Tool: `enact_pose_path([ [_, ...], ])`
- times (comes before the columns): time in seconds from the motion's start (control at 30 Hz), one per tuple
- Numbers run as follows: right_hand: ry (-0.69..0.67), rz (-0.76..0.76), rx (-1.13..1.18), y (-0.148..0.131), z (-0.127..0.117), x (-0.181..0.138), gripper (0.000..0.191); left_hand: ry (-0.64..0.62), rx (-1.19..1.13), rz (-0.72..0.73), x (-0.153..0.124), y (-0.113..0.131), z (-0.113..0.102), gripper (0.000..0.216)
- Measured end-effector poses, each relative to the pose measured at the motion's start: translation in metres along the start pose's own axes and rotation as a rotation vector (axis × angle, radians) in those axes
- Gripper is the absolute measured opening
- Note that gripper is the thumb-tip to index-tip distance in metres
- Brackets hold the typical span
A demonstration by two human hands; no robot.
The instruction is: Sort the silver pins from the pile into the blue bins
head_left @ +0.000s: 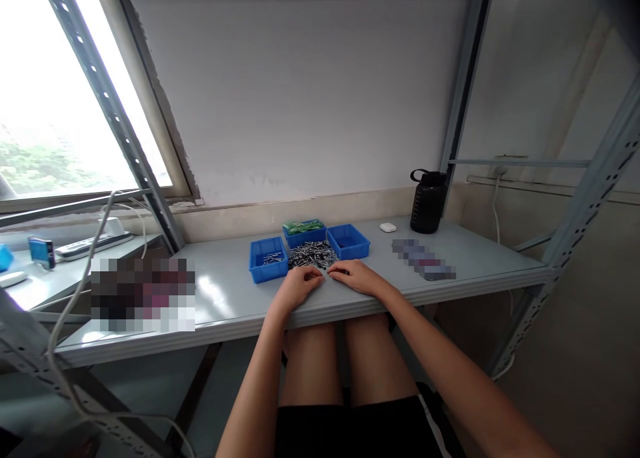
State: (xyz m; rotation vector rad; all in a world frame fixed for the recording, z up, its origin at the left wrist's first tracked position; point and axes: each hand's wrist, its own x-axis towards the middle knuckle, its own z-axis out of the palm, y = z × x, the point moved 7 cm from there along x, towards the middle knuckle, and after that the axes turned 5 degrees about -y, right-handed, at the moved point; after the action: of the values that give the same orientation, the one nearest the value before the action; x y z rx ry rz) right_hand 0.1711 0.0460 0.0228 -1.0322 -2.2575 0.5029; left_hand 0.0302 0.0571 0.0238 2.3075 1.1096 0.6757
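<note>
A heap of slim silver and dark metal pieces [314,253], like rivets or screws, lies on the grey table between blue bins. At its near left edge is my left hand [299,286], fingers curled with thumb and fingertips together. My right hand [354,276] rests at the near right edge of the heap, palm down, its fingers bent and pressed together. Anything small in either pinch is hidden. The left blue bin [255,271] holds a few similar metal pieces. Beside the heap on the right stands another blue bin [357,251]. The back blue bin [318,237] contains green packaging [300,227].
To the right are a white case [387,227], a black bottle [429,205] and a blurred flat item [424,259]. A larger blurred patch [145,293] covers the table's left end. Metal shelf posts [100,91] frame both sides. A white cable [75,305] hangs at left.
</note>
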Motion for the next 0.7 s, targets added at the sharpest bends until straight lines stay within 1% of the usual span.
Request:
enact_pose_path([
  [0.23, -0.018, -0.002, -0.023, 0.0058, 0.0035, 0.0016, 0.021, -0.005, -0.005, 0.004, -0.0009, 0.0011, -0.0001, 0.023],
  [0.47, -0.039, -0.013, -0.045, 0.0040, 0.0048, 0.0020, 0.020, -0.010, 0.025, 0.008, -0.0002, 0.0037, -0.0003, 0.022],
  [0.7, -0.015, 0.014, -0.064, 0.0028, 0.0028, 0.0013, 0.021, -0.010, 0.052, -0.012, 0.0007, -0.0021, 0.0011, 0.021],
])
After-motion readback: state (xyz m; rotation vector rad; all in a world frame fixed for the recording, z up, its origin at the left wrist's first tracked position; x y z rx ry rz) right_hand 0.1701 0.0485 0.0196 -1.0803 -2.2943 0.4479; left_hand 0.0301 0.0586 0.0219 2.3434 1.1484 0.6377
